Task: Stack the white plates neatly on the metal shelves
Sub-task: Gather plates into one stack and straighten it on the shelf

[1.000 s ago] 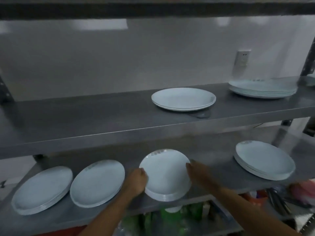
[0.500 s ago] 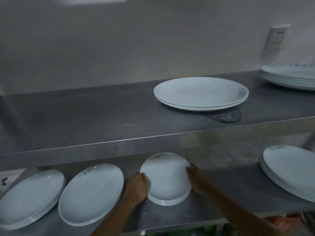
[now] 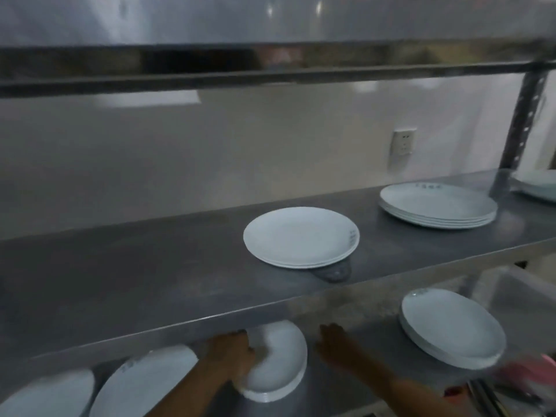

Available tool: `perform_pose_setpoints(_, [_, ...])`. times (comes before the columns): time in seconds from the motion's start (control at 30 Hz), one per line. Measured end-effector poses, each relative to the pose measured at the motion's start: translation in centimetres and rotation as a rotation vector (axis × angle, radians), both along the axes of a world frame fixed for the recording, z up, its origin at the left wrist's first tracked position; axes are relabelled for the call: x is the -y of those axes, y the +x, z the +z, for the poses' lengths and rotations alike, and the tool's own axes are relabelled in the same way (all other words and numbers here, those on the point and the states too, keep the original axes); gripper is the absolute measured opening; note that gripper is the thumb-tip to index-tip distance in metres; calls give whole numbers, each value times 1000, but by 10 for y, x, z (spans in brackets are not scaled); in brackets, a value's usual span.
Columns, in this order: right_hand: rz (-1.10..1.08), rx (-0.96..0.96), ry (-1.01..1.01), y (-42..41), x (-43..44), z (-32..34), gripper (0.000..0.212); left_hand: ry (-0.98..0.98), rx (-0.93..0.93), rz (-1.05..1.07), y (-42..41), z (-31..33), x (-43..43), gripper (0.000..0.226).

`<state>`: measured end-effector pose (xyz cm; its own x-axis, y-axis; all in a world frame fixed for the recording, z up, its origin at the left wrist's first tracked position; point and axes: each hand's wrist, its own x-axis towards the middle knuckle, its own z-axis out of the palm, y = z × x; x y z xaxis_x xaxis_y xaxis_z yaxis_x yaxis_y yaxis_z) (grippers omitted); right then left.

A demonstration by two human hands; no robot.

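Down on the lower shelf, at the far left, a pile of white plates runs off the bottom corner, and just beside it lies another plate with a small mark near its rim. Next comes the small stack that the person is tending, partly hidden under the front edge of the middle shelf. The left hand has its grip curled over the stack's left rim, thumb on top and fingers seemingly tucked beneath. The right hand sits just to the right of the stack with fingers spread flat, not touching the plates as far as I can tell. Further right, a bigger pile rests on the same shelf. Up on the middle shelf sit a short stack near the centre and a taller one toward the right.

These look like glazed crockery: stiff, smooth, likely slippery and quick to chip against steel. A stack of several will probably be heavy for one hand, so I would take it at opposite rims, fingers under the lowest plate, and keep it level under that low edge overhead.
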<state>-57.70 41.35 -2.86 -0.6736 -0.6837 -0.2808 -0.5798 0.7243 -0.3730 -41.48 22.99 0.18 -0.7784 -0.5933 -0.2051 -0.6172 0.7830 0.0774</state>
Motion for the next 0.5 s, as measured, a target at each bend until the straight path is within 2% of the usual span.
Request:
perform_pose_setpoints(0.1, [14, -178, -19, 5, -23, 45, 55, -155, -63, -73, 0, 30, -25, 40])
perform_pose_setpoints(0.3, [202, -258, -7, 33, -69, 99, 37, -216, -12, 7, 30, 59, -86, 52])
perform_pose_setpoints(0.37, [263, -263, 14, 49, -90, 114, 35, -231, 22, 22, 45, 77, -114, 50])
perform_pose_setpoints(0.5, [293, -350, -56, 84, -134, 142, 29, -297, -33, -17, 76, 112, -164, 39])
